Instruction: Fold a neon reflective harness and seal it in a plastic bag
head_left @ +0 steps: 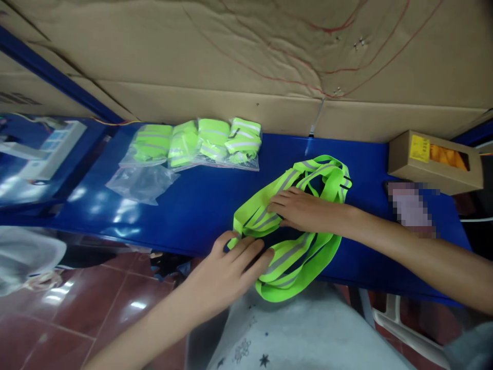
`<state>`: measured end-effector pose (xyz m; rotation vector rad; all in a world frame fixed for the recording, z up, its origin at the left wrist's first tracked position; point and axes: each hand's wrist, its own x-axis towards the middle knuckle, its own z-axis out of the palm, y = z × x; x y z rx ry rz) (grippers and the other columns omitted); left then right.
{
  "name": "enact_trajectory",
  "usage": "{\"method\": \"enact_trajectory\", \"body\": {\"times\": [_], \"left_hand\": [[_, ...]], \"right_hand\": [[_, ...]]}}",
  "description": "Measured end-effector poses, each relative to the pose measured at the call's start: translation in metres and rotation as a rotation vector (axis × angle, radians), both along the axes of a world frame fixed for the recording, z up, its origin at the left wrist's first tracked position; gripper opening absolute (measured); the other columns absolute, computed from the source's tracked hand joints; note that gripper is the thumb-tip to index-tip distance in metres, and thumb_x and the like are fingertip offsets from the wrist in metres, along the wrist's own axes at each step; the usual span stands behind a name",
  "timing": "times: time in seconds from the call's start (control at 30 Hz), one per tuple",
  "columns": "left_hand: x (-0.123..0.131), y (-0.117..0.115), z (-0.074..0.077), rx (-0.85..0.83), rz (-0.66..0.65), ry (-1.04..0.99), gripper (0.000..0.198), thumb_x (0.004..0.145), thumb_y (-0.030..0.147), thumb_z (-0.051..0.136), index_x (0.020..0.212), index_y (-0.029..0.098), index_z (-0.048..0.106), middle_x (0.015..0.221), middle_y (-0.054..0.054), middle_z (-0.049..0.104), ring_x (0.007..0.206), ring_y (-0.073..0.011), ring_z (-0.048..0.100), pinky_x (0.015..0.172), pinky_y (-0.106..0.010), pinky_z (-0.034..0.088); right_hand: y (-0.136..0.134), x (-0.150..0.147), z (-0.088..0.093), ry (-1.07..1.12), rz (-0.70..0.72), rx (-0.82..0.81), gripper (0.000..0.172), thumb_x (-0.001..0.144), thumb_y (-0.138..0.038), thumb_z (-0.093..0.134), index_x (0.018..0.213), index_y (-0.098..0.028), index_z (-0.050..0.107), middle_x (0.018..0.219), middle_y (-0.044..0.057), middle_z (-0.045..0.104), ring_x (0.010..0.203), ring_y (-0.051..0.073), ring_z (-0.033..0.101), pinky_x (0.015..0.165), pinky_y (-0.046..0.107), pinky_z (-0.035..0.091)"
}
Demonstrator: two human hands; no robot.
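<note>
A neon green reflective strap vest [304,257] with grey stripes lies loosely on the blue table [200,205], part of it hanging over the near edge. My left hand [227,272] lies flat on its near left end with fingers stretched out. My right hand [300,209] presses flat on the middle of the straps, fingers extended and together. Neither hand grips the straps.
Several folded green vests in clear plastic bags [200,143] lie at the back of the table, with an empty clear bag [140,184] in front of them. A cardboard box [435,160] stands at the right. Cardboard sheets [246,56] form the back wall. A power strip [54,149] lies at the left.
</note>
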<state>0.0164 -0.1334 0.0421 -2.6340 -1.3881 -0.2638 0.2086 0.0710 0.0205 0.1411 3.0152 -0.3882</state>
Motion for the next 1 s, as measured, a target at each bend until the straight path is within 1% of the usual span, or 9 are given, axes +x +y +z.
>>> {"method": "enact_trajectory", "body": {"times": [0.2, 0.33, 0.47, 0.57, 0.67, 0.77, 0.83, 0.9, 1.0], "left_hand": [[0.0, -0.003, -0.001, 0.026, -0.038, -0.012, 0.03, 0.101, 0.008, 0.045, 0.124, 0.012, 0.064, 0.115, -0.012, 0.072, 0.115, -0.028, 0.06, 0.094, -0.046, 0.037], [0.006, 0.001, -0.005, 0.068, -0.079, -0.017, 0.03, 0.098, 0.009, 0.053, 0.126, 0.013, 0.063, 0.113, -0.009, 0.072, 0.112, -0.0257, 0.062, 0.097, -0.042, 0.039], [0.011, 0.005, -0.01, 0.054, -0.093, -0.004, 0.036, 0.096, 0.012, 0.059, 0.131, 0.02, 0.061, 0.115, -0.005, 0.073, 0.111, -0.0242, 0.064, 0.098, -0.041, 0.039], [0.011, 0.004, -0.01, 0.028, -0.107, 0.011, 0.038, 0.095, 0.016, 0.061, 0.133, 0.024, 0.06, 0.119, -0.005, 0.073, 0.116, -0.0255, 0.063, 0.101, -0.043, 0.039], [0.011, 0.003, -0.01, 0.022, -0.114, 0.022, 0.041, 0.093, 0.016, 0.063, 0.133, 0.025, 0.06, 0.12, -0.006, 0.072, 0.12, -0.026, 0.061, 0.1, -0.043, 0.039], [0.014, 0.001, -0.011, 0.018, -0.098, 0.028, 0.042, 0.092, 0.014, 0.063, 0.131, 0.027, 0.061, 0.12, -0.005, 0.071, 0.123, -0.0254, 0.06, 0.102, -0.043, 0.038], [0.017, 0.0, -0.013, 0.027, -0.078, 0.013, 0.037, 0.093, 0.015, 0.064, 0.128, 0.028, 0.062, 0.121, -0.004, 0.071, 0.124, -0.0239, 0.059, 0.105, -0.044, 0.037], [0.02, -0.002, -0.016, 0.044, -0.056, -0.019, 0.032, 0.094, 0.017, 0.066, 0.123, 0.028, 0.064, 0.121, -0.003, 0.071, 0.124, -0.0218, 0.059, 0.11, -0.045, 0.035], [0.024, -0.005, -0.021, 0.048, -0.042, -0.046, 0.028, 0.094, 0.02, 0.068, 0.121, 0.029, 0.064, 0.123, -0.002, 0.072, 0.126, -0.0199, 0.059, 0.116, -0.046, 0.032]], "right_hand": [[0.041, 0.012, 0.008, -0.005, -0.041, 0.06, 0.036, 0.095, -0.028, 0.073, 0.128, -0.015, 0.067, 0.131, 0.014, 0.069, 0.121, 0.032, 0.062, 0.102, 0.044, 0.04], [0.064, 0.023, 0.01, -0.041, -0.077, -0.005, 0.031, 0.099, -0.028, 0.065, 0.129, -0.021, 0.069, 0.13, 0.011, 0.073, 0.118, 0.03, 0.066, 0.099, 0.043, 0.042], [0.061, 0.027, 0.015, -0.088, -0.121, -0.058, 0.033, 0.095, -0.022, 0.066, 0.128, -0.022, 0.072, 0.133, 0.011, 0.072, 0.122, 0.032, 0.066, 0.103, 0.048, 0.043], [0.052, 0.022, 0.029, -0.072, -0.098, -0.109, 0.037, 0.092, -0.028, 0.072, 0.129, -0.022, 0.072, 0.135, 0.013, 0.07, 0.126, 0.034, 0.064, 0.108, 0.051, 0.042], [0.044, 0.005, 0.041, 0.036, -0.049, -0.21, 0.044, 0.101, -0.033, 0.061, 0.144, -0.021, 0.062, 0.147, 0.013, 0.063, 0.136, 0.03, 0.058, 0.113, 0.047, 0.04], [0.033, -0.023, 0.036, 0.088, 0.014, -0.185, 0.057, 0.095, -0.02, 0.068, 0.15, -0.02, 0.053, 0.155, 0.014, 0.056, 0.146, 0.027, 0.049, 0.117, 0.045, 0.033], [0.025, -0.041, 0.025, 0.018, 0.085, -0.162, 0.053, 0.091, -0.017, 0.072, 0.142, -0.02, 0.059, 0.143, 0.013, 0.065, 0.135, 0.026, 0.058, 0.114, 0.043, 0.033], [0.021, -0.056, 0.015, -0.044, 0.146, -0.127, 0.032, 0.094, -0.015, 0.066, 0.125, -0.019, 0.066, 0.117, 0.009, 0.076, 0.112, 0.022, 0.068, 0.106, 0.04, 0.035], [0.025, -0.064, 0.011, 0.05, 0.14, 0.063, 0.025, 0.1, -0.009, 0.047, 0.114, -0.017, 0.067, 0.1, 0.008, 0.074, 0.095, 0.021, 0.067, 0.095, 0.039, 0.037]]}}
